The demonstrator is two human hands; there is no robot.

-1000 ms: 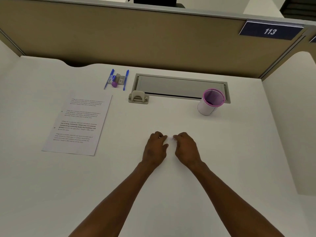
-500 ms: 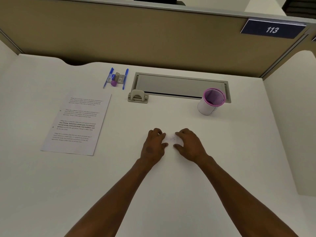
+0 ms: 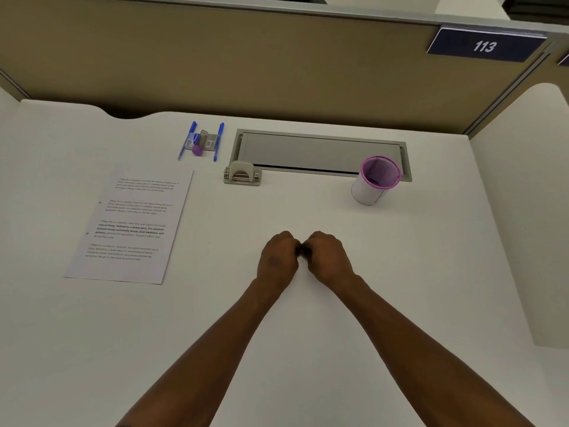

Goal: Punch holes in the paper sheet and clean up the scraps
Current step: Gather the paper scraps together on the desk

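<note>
Both hands have closed in: the left hand and right hand now meet knuckle to knuckle on the desk, fingers curled, covering the scraps visible between them a moment ago. Whether they pinch any, I cannot tell. The paper sheet lies left, the hole punch behind; gathering looks underway, the cup waiting.

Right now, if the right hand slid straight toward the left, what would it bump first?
The left hand. The right hand already sits knuckle to knuckle with it on the desk; whether they touch is unclear.
</note>
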